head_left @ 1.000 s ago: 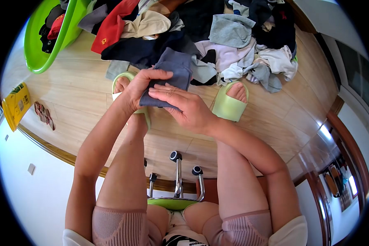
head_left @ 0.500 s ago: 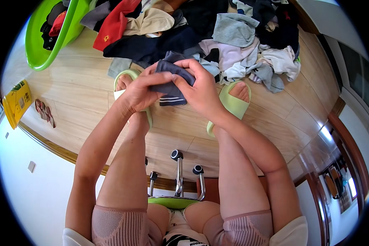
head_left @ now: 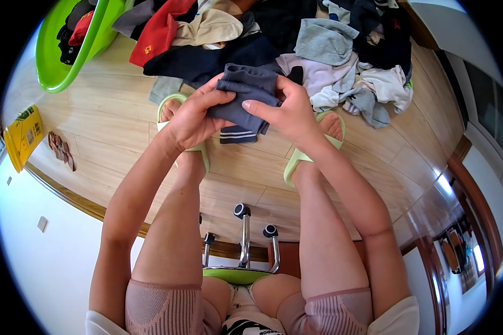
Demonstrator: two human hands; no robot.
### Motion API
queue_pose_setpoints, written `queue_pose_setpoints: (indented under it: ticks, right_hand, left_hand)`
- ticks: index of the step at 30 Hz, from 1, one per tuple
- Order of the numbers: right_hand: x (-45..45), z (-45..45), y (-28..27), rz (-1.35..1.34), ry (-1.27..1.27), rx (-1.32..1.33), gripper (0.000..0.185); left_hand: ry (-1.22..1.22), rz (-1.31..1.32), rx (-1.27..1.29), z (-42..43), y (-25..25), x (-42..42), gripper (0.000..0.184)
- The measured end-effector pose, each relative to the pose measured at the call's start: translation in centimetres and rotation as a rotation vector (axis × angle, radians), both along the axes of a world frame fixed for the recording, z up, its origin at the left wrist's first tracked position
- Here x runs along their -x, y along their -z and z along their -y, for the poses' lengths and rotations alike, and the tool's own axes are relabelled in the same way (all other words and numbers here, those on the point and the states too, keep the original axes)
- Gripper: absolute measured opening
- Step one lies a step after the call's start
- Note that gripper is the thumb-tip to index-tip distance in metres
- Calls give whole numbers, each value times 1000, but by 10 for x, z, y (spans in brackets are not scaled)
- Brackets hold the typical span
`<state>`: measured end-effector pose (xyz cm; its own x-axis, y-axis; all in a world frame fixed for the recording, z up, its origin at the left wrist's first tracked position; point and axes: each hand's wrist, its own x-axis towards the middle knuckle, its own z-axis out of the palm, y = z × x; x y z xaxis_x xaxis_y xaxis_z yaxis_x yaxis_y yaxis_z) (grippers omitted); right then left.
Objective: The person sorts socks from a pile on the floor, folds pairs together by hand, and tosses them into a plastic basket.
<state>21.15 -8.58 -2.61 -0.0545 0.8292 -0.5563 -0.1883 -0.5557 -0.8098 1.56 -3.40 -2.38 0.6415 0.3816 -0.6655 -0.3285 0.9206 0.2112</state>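
A dark grey sock [head_left: 248, 99], bunched into folded layers, is held between my hands above the floor. My left hand [head_left: 197, 116] grips its left side, thumb on top and fingers underneath. On its right side, my right hand [head_left: 292, 111] pinches the fabric with the thumb pressed on the front. Below them shows a dark piece of fabric with white stripes [head_left: 238, 135]; whether it joins the held sock I cannot tell. Just beyond lies a heap of socks, including a navy one [head_left: 207, 60], a red one [head_left: 161, 36] and a light grey one [head_left: 325, 42].
A green basin [head_left: 53, 64] with dark and red socks stands at the upper left. A yellow container [head_left: 25, 137] is at the left, near a brown patterned object [head_left: 61, 149]. My feet wear light green slippers [head_left: 310, 152]. Chair legs with casters [head_left: 244, 234] are below.
The grey sock is spread wider and shows more of its folded layers. My right hand has shifted right, away from my left, and its thumb now presses on the front.
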Motion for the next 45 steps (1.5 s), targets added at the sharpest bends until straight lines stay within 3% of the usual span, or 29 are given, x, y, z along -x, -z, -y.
queue_pose_setpoints:
  ticks: [6, 9, 12, 13, 16, 22, 25, 28, 34, 45]
  right_hand:
    - [4, 0, 3, 559, -55, -607, 39]
    - [3, 0, 6, 762, -137, -815, 42]
    - [4, 4, 10, 834, -207, -876, 43]
    - [4, 5, 11, 850, -227, -889, 43]
    - [8, 8, 13, 814, -205, -805, 49]
    - [8, 5, -1, 726, -279, -700, 41]
    - [13, 6, 2, 615, -189, -571, 39]
    - [15, -2, -9, 416, -130, -272, 32]
    - [15, -4, 3, 278, -34, -63, 19]
    - [33, -2, 6, 443, 22, -289, 17]
  left_hand:
    - [-122, -37, 232, 11, 9, -2, 27]
    - [-271, 76, 277, 20, 9, -1, 29]
    - [-304, -248, 272, 19, -4, -13, 30]
    - [-300, -224, 275, 16, -12, -15, 30]
    - [-272, -181, 238, 10, -26, -17, 29]
    - [-92, -251, -27, 23, -5, -3, 28]
    - [-64, -315, -137, 27, -3, -4, 25]
    - [-41, -420, -253, 31, -4, -9, 22]
    - [39, -640, -482, 34, -8, -18, 18]
    - [100, -720, -487, 25, -13, -22, 26]
